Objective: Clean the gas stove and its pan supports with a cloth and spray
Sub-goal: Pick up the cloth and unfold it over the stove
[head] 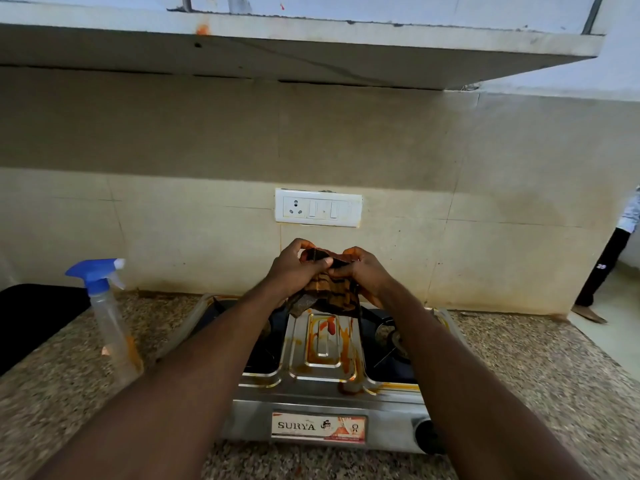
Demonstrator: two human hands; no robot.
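A steel two-burner gas stove (pixel 323 393) stands on the counter, its middle panel smeared with orange-red stains. The right burner with its black pan support (pixel 389 339) shows; my left forearm hides most of the left burner. Both hands are raised above the back of the stove, holding a brown striped cloth (pixel 332 296) between them. My left hand (pixel 294 268) grips its upper left part, my right hand (pixel 363 271) pinches its upper right, and the rest hangs down. A clear spray bottle (pixel 109 320) with a blue trigger head stands on the counter to the left.
The speckled granite counter (pixel 540 393) runs under the stove. A black object (pixel 31 317) lies at the far left. A white switch and socket plate (pixel 318 207) sits on the tiled wall, under a concrete shelf (pixel 311 53). A person's leg (pixel 602 271) shows at the far right.
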